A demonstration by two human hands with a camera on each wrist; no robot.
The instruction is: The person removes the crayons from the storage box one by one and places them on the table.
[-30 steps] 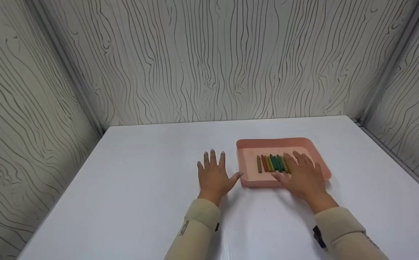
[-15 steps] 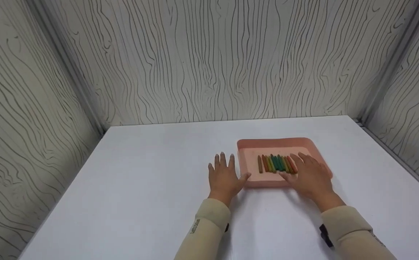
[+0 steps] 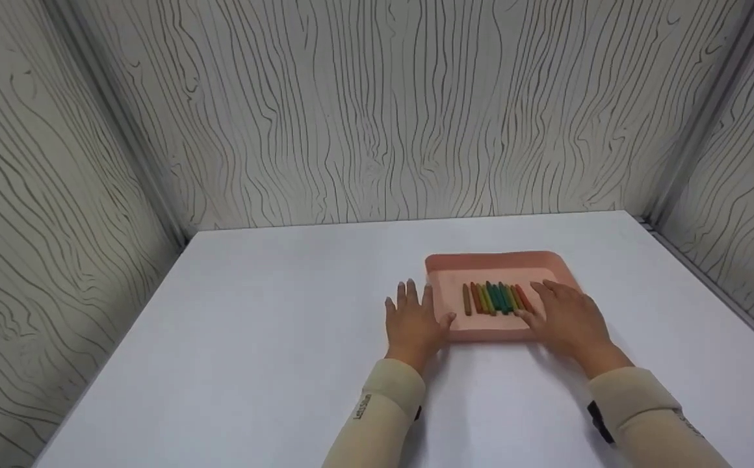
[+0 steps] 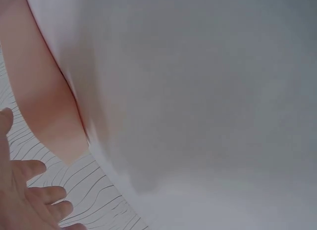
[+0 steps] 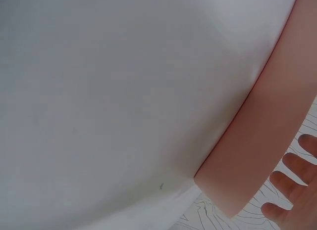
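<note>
A shallow pink tray (image 3: 491, 261) lies on the white table, right of centre. Side by side on its floor is a row of several crayons (image 3: 495, 299), brown, orange, yellow, green and red. My left hand (image 3: 416, 328) is at the tray's left side, fingers straight and spread, thumb at the near left corner. Over the tray's right part is my right hand (image 3: 569, 318), fingers loosely bent, thumb close to the right end of the row. Both wrist views show the tray's outer wall (image 4: 44, 91) with the fingers beside it; nothing is held there.
The white table (image 3: 253, 325) extends left and in front of the tray. Wood-grain patterned panels (image 3: 377, 117) stand behind it and on both sides. Beige sleeves (image 3: 377, 416) cover both forearms.
My left hand has moved right, up to the tray's side. My right hand has shifted right, uncovering the red crayons at the row's right end. The tray and crayons look unmoved.
</note>
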